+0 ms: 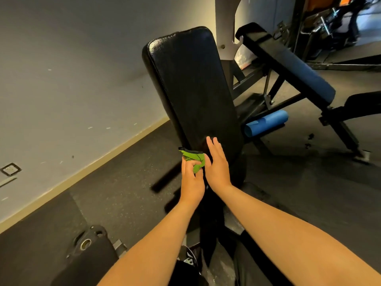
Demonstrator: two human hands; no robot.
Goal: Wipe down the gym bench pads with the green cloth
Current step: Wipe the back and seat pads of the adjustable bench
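Cloth [194,161] is held bunched in left grip [191,178], at lower edge of pad [191,83]; right grip [217,164] is laid flat, holding nothing, just beside. Cloth should be spread, then long overlapping strokes drawn upward from the grip.

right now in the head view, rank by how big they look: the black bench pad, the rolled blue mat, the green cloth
1. Glossy black padded bench backrest, largest by far.
2. Rolled blue foam mat, though farther away.
3. Crumpled green cloth, smallest, partly hidden by the left hand.
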